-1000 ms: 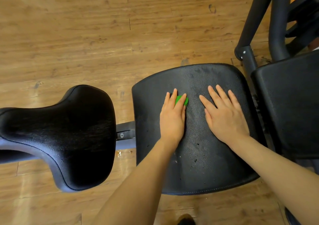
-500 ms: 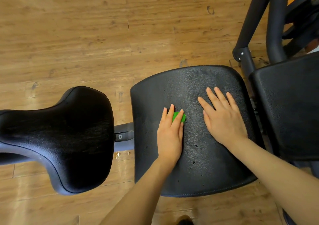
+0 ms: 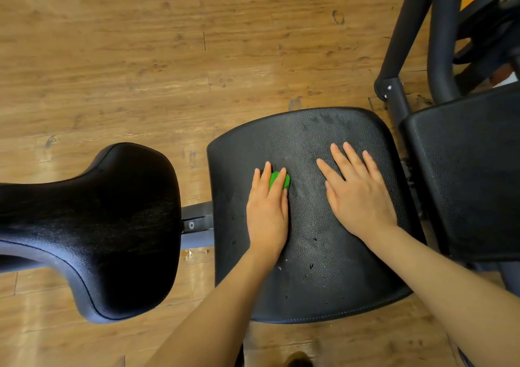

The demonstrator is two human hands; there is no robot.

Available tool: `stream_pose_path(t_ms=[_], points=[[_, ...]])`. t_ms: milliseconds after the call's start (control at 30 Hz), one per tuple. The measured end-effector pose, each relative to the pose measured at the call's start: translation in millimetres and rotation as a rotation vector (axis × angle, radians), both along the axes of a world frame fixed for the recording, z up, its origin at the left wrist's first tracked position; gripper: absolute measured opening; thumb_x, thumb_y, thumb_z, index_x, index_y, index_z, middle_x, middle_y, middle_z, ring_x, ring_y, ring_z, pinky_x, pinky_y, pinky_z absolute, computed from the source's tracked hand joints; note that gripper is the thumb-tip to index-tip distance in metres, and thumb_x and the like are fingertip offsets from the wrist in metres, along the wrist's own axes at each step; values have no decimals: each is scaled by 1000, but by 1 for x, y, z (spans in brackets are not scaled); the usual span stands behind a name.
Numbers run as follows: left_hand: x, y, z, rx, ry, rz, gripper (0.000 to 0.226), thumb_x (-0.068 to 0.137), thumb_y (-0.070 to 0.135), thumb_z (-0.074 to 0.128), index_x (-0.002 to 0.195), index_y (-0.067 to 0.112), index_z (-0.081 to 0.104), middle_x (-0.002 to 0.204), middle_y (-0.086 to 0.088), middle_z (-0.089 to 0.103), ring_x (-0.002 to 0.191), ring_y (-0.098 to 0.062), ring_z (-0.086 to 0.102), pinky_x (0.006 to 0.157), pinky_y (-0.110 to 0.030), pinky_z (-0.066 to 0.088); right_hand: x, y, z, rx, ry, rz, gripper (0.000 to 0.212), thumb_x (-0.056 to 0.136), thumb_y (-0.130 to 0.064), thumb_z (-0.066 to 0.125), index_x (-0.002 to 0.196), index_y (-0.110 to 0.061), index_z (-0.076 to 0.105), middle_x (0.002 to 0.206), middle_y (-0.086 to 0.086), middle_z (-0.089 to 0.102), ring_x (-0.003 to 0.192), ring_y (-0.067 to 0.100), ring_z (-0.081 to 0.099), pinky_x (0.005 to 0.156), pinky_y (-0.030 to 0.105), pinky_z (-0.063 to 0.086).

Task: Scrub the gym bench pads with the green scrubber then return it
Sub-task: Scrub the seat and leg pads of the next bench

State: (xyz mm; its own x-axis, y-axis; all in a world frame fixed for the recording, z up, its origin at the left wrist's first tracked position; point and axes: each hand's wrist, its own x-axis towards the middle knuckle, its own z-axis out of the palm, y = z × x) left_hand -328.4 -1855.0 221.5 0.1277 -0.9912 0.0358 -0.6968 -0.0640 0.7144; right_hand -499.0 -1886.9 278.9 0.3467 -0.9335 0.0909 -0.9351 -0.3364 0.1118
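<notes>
Left grip [image 3: 267,211], fingers flat on green scrubber [image 3: 279,179], returned forward across seat pad [image 3: 309,268] beside right grip [image 3: 360,195], spread flat; scrubbing ongoing.

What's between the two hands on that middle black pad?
Only bare pad in the head view: the left hand presses the green scrubber, the right hand lies flat, and nothing sits between them.

Three pads, one scrubber, two hands

Three black pads: a left pad [image 3: 92,226], a middle pad [image 3: 309,254] and a right pad [image 3: 464,175]. One green scrubber [image 3: 281,179]. Two hands: left hand [image 3: 267,211], right hand [image 3: 360,195]. Two dark frame tubes [image 3: 405,28] far right.
</notes>
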Motion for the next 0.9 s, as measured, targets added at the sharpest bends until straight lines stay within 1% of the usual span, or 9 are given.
stream_pose_path(t_ms=[233,333,400,467,600,667,733,800,900], points=[[4,37,-5,15,-2,-22,45,98,33,35,138,25,53,154,-4,37,145,-26,27,111,-34,28,0,1,1,14,10,-1,49,94,-26,37,140,-16,53,151,16,41,142,33,33,117,52,24],[5,26,-5,1,11,-20,44,98,32,37,138,24,53,154,-7,37,144,-28,28,111,-34,27,0,0,1,14,5,2,48,95,-25,39,140,-16,53,151,16,41,142,34,34,117,52,25],[9,10,-5,11,23,6,40,100,28,42,139,23,53,155,-8,35,145,-29,27,111,-33,26,0,1,1,13,2,3,44,97,-21,46,140,-15,53,151,16,41,142,34,33,116,53,25],[14,-8,-5,34,43,21,39,101,21,47,140,22,52,156,-8,32,146,-29,24,111,-33,27,0,1,1,20,3,-5,46,95,-19,55,140,-15,53,151,17,41,142,35,33,116,53,25],[24,-30,-7,19,40,-10,40,100,20,47,140,21,53,155,-12,33,146,-33,24,111,-35,28,0,1,2,10,-2,-1,48,92,-19,58,139,-14,54,150,17,42,142,35,34,116,53,26],[24,-28,-8,13,40,-19,40,100,19,47,140,21,53,155,-12,33,146,-33,25,111,-33,26,0,2,2,10,-7,-4,45,95,-19,55,140,-14,54,151,17,42,142,35,34,116,53,25],[22,-21,-7,22,39,-1,40,100,20,46,139,21,53,156,-10,33,146,-32,25,111,-33,27,0,2,2,9,-3,-7,44,97,-21,45,140,-15,53,151,17,41,142,35,33,116,53,25],[18,-9,-7,32,31,18,41,100,25,42,139,22,53,156,-9,33,145,-31,26,111,-33,28,1,1,3,19,2,-6,48,95,-25,37,140,-15,53,151,17,41,142,35,33,116,53,25],[15,17,-8,36,21,13,44,99,29,37,139,24,53,156,-8,34,146,-28,25,110,-33,29,0,1,3,32,13,-11,49,95,-27,36,141,-15,52,152,16,40,143,34,32,117,53,24]])
